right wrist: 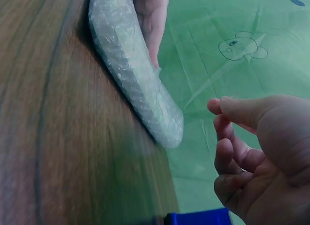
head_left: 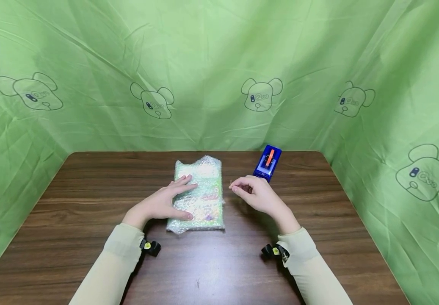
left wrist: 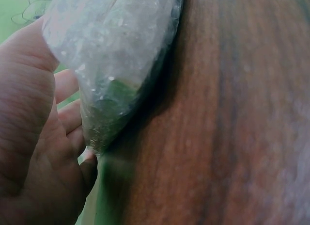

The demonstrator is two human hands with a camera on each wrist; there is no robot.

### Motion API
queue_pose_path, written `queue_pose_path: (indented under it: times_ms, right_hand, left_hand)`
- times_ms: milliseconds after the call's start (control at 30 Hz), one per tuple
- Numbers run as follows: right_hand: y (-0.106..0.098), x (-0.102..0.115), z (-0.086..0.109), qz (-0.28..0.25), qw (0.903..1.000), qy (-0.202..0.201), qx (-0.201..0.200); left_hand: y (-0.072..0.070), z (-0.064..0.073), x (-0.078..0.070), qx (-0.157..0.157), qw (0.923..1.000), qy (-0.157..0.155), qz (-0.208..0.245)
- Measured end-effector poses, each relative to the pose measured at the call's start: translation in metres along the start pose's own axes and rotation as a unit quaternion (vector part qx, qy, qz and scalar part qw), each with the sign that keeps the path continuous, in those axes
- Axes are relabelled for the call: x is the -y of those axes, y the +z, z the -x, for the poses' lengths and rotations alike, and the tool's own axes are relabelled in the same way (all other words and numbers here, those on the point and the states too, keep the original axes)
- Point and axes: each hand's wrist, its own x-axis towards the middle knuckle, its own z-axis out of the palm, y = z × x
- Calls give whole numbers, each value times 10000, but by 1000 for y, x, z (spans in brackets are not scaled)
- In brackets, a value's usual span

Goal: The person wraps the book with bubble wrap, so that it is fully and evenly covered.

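A flat package in bubble wrap (head_left: 208, 190) lies on the table, with a colourful green and pink surface showing through. My left hand (head_left: 162, 201) rests on its left part, fingers spread and thumb on the lower area. To the right of the package, and apart from it, my right hand (head_left: 257, 195) has its thumb and index fingertip pinched together. A tiny clear strip, seemingly tape, barely shows at those fingertips. Just beyond that hand stands a blue tape dispenser (head_left: 262, 169) with an orange-red centre; the hand covers its near end.
The brown wooden table (head_left: 89, 254) ends at a back edge near the dispenser. Green cloth (head_left: 204, 63) with printed mouse-like heads hangs around the back and sides. A small black camera is strapped to each wrist.
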Motion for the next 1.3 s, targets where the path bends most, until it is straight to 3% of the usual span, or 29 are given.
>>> queue_pose_path:
  times_ms: [400, 767, 1000, 1300]
  right_hand:
    - [5, 11, -36, 544, 9975, -231, 395]
    - [16, 5, -60, 787, 9935, -395, 719]
    - [19, 8, -69, 757, 9915, -547, 907]
    - [26, 11, -84, 210, 9886, -253, 1472]
  left_hand:
    - [1, 0, 0, -7, 10000, -2, 70]
    - [1, 0, -1, -7, 10000, -49, 25]
    - [1, 0, -3, -1, 10000, -39, 56]
    - [-1, 1, -3, -16, 9999, 8, 111]
